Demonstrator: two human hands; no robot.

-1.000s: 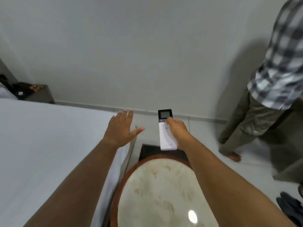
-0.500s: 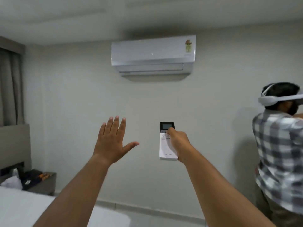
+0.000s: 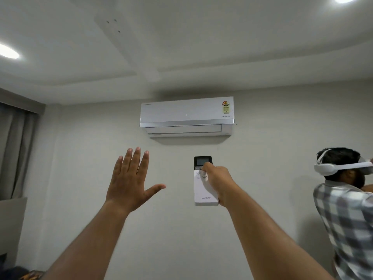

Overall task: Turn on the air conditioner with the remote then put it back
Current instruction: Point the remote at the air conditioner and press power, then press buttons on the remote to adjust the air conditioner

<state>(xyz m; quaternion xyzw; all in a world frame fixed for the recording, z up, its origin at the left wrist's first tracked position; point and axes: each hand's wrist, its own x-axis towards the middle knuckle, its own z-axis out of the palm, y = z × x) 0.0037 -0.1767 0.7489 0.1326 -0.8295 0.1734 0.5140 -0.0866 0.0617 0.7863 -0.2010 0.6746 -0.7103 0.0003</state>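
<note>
- High on the wall ahead of you, the split air conditioner has its louver closed, so it does not look to be running yet.
- Your right hand is wrapped around the white remote, held upright and aimed at the unit, thumb on the buttons just under its dark screen.
- Your left hand is raised beside it, spread flat and holding nothing.
- Left to do, as I judge it: confirm the unit responds, then put the remote back.
- A person in a checked shirt stands at your right.
</note>
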